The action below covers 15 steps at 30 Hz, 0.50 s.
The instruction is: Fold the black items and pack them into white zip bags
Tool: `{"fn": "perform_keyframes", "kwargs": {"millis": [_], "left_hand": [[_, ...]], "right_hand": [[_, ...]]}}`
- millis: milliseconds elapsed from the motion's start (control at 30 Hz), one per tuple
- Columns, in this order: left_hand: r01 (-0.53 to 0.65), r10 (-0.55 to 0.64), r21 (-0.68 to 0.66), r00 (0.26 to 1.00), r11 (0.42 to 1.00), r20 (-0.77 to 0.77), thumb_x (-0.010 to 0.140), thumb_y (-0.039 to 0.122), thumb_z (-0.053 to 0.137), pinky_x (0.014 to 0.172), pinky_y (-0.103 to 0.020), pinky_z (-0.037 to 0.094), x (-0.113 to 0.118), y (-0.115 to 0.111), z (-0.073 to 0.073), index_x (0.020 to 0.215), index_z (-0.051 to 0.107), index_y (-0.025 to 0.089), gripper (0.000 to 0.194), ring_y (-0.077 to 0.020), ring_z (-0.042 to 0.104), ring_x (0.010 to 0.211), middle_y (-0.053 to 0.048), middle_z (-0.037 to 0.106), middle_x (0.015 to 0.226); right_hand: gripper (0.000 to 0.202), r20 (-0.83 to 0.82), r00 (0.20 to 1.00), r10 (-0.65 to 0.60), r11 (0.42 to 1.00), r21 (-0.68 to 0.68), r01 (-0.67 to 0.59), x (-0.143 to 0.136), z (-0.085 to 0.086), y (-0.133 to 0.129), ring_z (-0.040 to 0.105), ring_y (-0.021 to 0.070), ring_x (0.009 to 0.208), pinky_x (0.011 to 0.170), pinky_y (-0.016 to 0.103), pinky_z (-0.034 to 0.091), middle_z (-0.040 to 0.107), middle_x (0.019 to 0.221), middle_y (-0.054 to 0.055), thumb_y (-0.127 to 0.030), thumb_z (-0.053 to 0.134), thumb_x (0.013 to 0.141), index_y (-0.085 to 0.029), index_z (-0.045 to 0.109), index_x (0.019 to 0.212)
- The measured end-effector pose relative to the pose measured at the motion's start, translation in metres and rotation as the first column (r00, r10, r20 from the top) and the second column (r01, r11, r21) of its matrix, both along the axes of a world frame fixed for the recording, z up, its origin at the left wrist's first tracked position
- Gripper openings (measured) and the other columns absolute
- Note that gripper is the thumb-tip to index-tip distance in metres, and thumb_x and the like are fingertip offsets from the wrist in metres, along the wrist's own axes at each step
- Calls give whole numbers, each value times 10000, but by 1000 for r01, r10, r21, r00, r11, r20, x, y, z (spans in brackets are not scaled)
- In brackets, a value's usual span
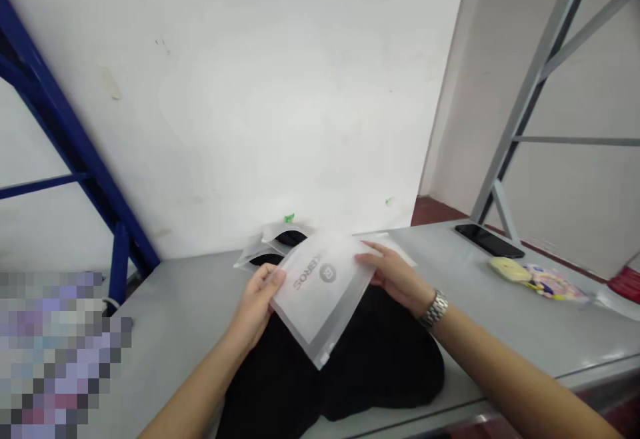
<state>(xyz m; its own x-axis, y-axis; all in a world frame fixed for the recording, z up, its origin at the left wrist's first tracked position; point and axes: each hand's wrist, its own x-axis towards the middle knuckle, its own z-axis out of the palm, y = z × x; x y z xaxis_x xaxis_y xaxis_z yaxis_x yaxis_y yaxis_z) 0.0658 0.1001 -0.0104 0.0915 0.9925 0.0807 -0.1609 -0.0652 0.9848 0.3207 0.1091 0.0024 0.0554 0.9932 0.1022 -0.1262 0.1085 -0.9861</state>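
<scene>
A frosted zip-slider bag (pixel 313 299) with a round logo and lettering is held tilted above the table. My left hand (pixel 260 299) pinches its left edge between thumb and fingers. On the right, my right hand (pixel 393 269), with a metal watch at the wrist, grips the bag's other side, its fingers partly behind the plastic. Beneath the bag lies a black cloth item (pixel 380 359), its kind unclear, spread toward the table's front edge. Behind my left hand, frosted bags with black contents (pixel 287 238) lie against the wall.
On the grey table (pixel 170 319), a black phone (pixel 489 240) lies at the right, with a pale yellow item (pixel 510 270) and a colourful packet (pixel 555 284) nearby. A blue metal frame (pixel 75 126) stands left, a grey one (pixel 525 99) right. A white wall panel (pixel 280 92) rises behind.
</scene>
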Motion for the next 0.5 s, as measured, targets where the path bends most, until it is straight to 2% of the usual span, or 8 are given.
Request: {"fn": "perform_keyframes", "kwargs": {"millis": [67,100,167,233,300,367,433,500], "left_hand": [[42,-20,98,976,994,-218,820,443,571,647,-249,493,2,0,-9,824,566,204,239,-147,608,697,7,633,749],[60,2,167,939,984,-345,831,428,556,765,-301,495,2,0,-13,892,588,214,225,-178,625,825,-12,658,852],[139,47,273,812,952,-581,825,386,565,962,-401,407,2,2,-21,1036,603,233,263,-234,576,1055,-44,652,1071],[228,63,298,688,927,-723,817,350,569,1027,-436,347,2,4,-26,1137,589,247,336,-253,523,1153,-50,610,1200],[282,42,284,639,916,-768,819,350,561,1036,-432,348,3,6,-27,1173,580,258,366,-252,511,1176,-45,592,1240],[313,6,265,636,912,-772,806,388,583,1045,-427,342,3,7,-25,1174,587,269,386,-254,500,1192,-43,581,1258],[370,-61,232,633,900,-772,756,433,643,1056,-435,326,3,6,-21,1155,606,278,430,-266,479,1215,-48,561,1286],[451,-144,194,613,871,-777,683,449,714,1060,-447,316,3,4,-18,1160,608,287,515,-280,454,1236,-57,523,1330]], "right_hand": [[245,-32,992,-120,992,-44,119,22,-7,22,377,53,397,338,173,274,491,525,-51,-295,725,625,-151,611,787],[217,-44,981,-188,981,-48,186,34,-11,31,345,41,385,336,166,260,460,510,-65,-295,708,638,-160,577,746],[202,-59,935,-350,937,-39,348,59,-23,46,335,35,379,352,163,295,440,512,-79,-294,667,678,-183,502,716],[196,-37,880,-473,881,-57,470,81,-36,55,382,45,389,390,177,365,455,530,-79,-276,640,712,-195,460,720],[158,30,850,-525,846,-86,526,94,-49,61,449,57,427,443,196,425,490,573,-69,-271,606,773,-182,477,754],[123,123,840,-528,836,-101,540,99,-59,63,514,75,497,500,224,466,538,641,-42,-262,575,820,-151,523,828],[195,221,822,-524,833,-71,549,98,-63,64,586,138,638,584,281,499,596,754,31,-235,607,787,-115,555,931],[382,302,780,-548,823,25,568,92,-61,63,593,254,895,736,363,497,606,969,155,-188,647,708,-80,542,1060]]}}
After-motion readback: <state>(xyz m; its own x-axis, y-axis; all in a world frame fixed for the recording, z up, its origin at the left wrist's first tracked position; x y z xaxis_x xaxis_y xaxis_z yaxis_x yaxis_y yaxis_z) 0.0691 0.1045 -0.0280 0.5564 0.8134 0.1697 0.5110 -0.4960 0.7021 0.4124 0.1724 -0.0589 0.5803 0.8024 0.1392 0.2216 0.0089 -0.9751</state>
